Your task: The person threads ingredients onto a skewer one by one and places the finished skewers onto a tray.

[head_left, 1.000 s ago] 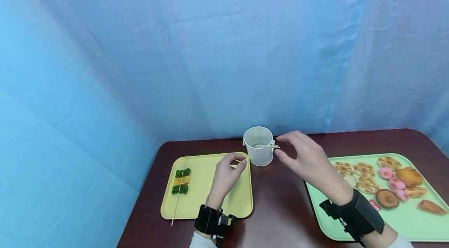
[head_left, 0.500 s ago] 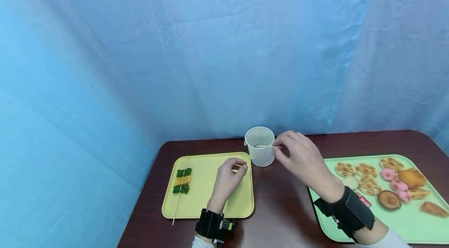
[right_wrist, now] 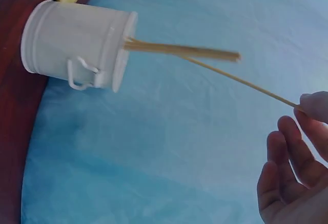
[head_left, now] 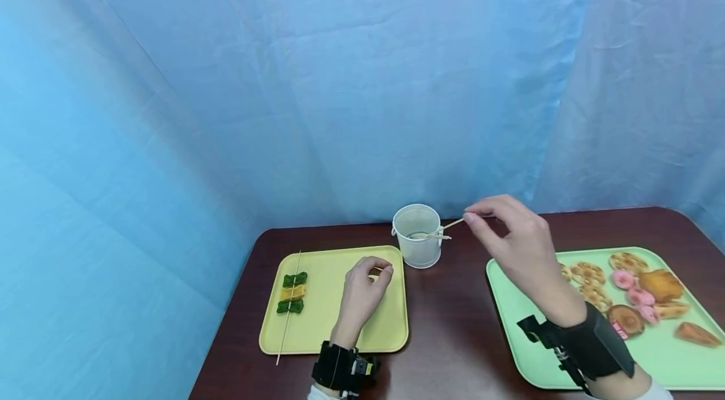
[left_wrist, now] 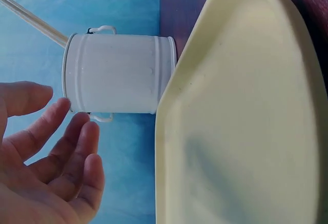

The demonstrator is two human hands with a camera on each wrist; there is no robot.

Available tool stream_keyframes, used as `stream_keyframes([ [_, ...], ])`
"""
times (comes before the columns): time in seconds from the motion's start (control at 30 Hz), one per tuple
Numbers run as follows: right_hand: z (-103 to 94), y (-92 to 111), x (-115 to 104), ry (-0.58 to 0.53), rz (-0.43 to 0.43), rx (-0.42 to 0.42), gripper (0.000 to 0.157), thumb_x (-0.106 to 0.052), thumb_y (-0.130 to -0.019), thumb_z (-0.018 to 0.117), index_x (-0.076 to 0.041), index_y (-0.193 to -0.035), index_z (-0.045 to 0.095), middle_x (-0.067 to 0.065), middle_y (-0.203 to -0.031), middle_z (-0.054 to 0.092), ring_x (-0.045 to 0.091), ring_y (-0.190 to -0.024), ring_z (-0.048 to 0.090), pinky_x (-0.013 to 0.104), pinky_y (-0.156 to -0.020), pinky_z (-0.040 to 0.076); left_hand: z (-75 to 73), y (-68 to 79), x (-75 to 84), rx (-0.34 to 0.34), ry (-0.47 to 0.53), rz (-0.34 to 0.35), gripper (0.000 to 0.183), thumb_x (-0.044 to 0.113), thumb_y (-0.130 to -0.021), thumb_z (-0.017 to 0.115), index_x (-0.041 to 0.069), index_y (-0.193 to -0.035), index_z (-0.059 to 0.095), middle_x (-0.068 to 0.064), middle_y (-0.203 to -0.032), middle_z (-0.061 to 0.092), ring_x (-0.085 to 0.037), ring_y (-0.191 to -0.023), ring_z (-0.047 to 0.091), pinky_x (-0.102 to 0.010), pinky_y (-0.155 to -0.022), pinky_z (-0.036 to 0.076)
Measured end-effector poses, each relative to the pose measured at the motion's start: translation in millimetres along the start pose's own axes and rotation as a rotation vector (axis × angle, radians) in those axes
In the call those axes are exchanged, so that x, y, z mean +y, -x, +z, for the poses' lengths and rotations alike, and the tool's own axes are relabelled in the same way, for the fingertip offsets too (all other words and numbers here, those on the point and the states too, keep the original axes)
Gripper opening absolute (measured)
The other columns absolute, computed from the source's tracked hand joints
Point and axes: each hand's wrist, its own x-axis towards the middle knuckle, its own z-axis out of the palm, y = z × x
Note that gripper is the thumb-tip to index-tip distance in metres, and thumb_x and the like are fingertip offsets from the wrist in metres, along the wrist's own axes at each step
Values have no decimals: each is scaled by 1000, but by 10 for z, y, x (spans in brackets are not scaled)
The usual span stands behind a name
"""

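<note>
Thumb and forefinger of my right hand pinch the tip of a thin wooden skewer, its other fingers loosely bent. The skewer slants out of a small white bucket, its far end still among a bundle of skewers that leans over the rim. My left hand hovers over the yellow tray, fingers loosely curved and nothing in them. In the left wrist view its fingertips overlap the bucket's rim. On that tray's left side lies a skewer threaded with two green pieces and one yellow piece.
A green tray on the right carries play food: lotus-root slices, pink rings, a brown mushroom cap and a roast-chicken-like piece. Blue cloth hangs behind the dark table.
My right hand, first with thumb and finger apart by the bundle, has pinched one skewer and drawn it up and right, partly out of the bucket. The left hand has sunk slightly.
</note>
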Motion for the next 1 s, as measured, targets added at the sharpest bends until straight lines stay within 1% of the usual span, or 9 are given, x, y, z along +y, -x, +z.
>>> stream_keyframes([
  [0.17,-198,6,-20,-109,117,94,18,-7,-85,71,-11,-102,74,-3,-93,68,2,-79,58,15,-67,42,-19,-11,57,52,52,10,13,22,-92,63,15,-93,73,4,-92,67,-10,-81,63,-30,-72,51],
  [0.33,-349,77,-94,-303,312,185,22,-1,-88,66,1,-109,70,8,-95,69,10,-84,63,16,-73,48,-41,-23,147,81,183,-5,17,28,-92,63,15,-93,73,5,-89,68,-9,-79,63,-29,-72,52],
  [0.37,-372,93,-117,-347,362,205,22,-1,-88,65,3,-110,69,9,-95,70,12,-85,64,17,-75,49,-66,-19,220,83,221,-10,17,26,-93,63,12,-94,73,3,-88,68,-11,-79,63,-29,-71,51],
  [0.47,-406,170,-111,-601,472,264,24,-1,-90,62,10,-112,64,13,-94,70,19,-88,66,22,-78,52,-82,-25,367,77,371,0,20,20,-95,61,4,-97,71,-6,-91,69,-18,-81,64,-29,-73,51],
  [0.53,-405,235,-75,-811,509,281,25,1,-92,58,14,-113,60,15,-96,70,22,-91,66,25,-79,52,-75,-34,441,55,478,14,21,17,-95,59,0,-102,69,-11,-95,68,-23,-83,65,-31,-74,51],
  [0.63,-359,355,4,-1088,518,249,22,4,-96,51,14,-114,57,17,-99,69,25,-95,64,28,-80,52,-11,-59,458,-7,671,41,26,17,-97,57,-2,-113,64,-15,-108,66,-28,-94,65,-38,-82,51],
  [0.77,-253,502,37,-1294,565,149,23,5,-99,43,7,-114,61,14,-102,69,23,-98,64,28,-83,52,45,-59,593,-110,1013,60,35,11,-98,53,-5,-129,51,-23,-124,58,-34,-112,59,-46,-93,46],
  [0.87,-151,592,19,-1365,651,90,24,2,-100,43,1,-113,63,12,-103,70,21,-98,65,28,-84,52,115,-48,690,-173,1248,67,36,5,-100,48,-4,-135,44,-23,-130,53,-38,-121,51,-46,-101,40],
  [1.0,-22,681,-35,-1383,822,18,20,-6,-101,47,-5,-111,64,7,-104,69,18,-99,64,27,-85,51,225,-36,766,-212,1397,83,33,-1,-100,42,0,-133,45,-16,-126,54,-35,-123,50,-47,-104,36],
])
